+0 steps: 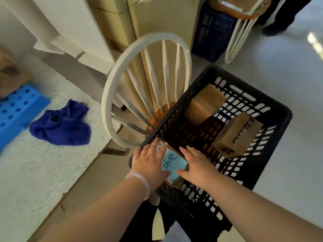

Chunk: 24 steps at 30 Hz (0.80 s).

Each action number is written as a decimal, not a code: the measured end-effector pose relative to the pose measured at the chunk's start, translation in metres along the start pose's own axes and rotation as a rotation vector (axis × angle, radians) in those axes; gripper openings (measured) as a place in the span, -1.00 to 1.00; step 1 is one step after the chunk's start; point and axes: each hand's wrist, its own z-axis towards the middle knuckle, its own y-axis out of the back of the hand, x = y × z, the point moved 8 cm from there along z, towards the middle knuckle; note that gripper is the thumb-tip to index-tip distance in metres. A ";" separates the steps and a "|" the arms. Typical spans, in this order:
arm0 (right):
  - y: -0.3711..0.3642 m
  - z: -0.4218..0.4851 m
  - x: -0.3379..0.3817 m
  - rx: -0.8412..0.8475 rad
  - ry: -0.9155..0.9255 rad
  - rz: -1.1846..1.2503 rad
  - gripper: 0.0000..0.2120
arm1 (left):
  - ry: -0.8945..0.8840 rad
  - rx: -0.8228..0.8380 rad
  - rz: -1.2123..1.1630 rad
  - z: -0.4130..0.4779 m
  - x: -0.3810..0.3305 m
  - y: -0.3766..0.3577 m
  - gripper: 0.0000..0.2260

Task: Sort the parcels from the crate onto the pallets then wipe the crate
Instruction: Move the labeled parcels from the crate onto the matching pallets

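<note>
Head view:
- We reach into black crate (251,88), near corner.
- left hand (148,163), right hand (199,165): fingers straight, flat against either side of blue-note parcel (172,163); not curled round it.
- Far parcel (204,103) and tilted parcel (236,135) lie deeper in crate.
- Blue pallet (17,105) at left; load on it too blurred to tell.
- Blue cloth (61,126) lies beside pallet, untouched.
- We judge: three parcels left to sort, wiping not begun.
</note>
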 end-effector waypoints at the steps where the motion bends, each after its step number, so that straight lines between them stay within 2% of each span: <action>1: -0.003 0.005 0.001 0.004 0.000 0.017 -0.20 | 0.008 0.003 0.003 0.002 0.000 -0.002 -0.19; 11: -0.029 0.026 -0.011 0.055 -0.052 0.173 -0.17 | 0.008 0.029 0.075 0.005 -0.011 -0.025 -0.23; 15: -0.033 0.020 -0.027 0.020 -0.144 0.284 -0.16 | 0.008 -0.010 0.064 0.002 -0.011 -0.024 -0.25; 19: -0.041 0.014 -0.041 -0.019 -0.204 0.416 -0.23 | -0.036 -0.044 0.039 -0.002 -0.022 -0.020 -0.24; 24: -0.043 0.016 -0.045 -0.031 -0.240 0.457 -0.04 | 0.017 0.048 -0.146 0.005 -0.025 -0.032 -0.20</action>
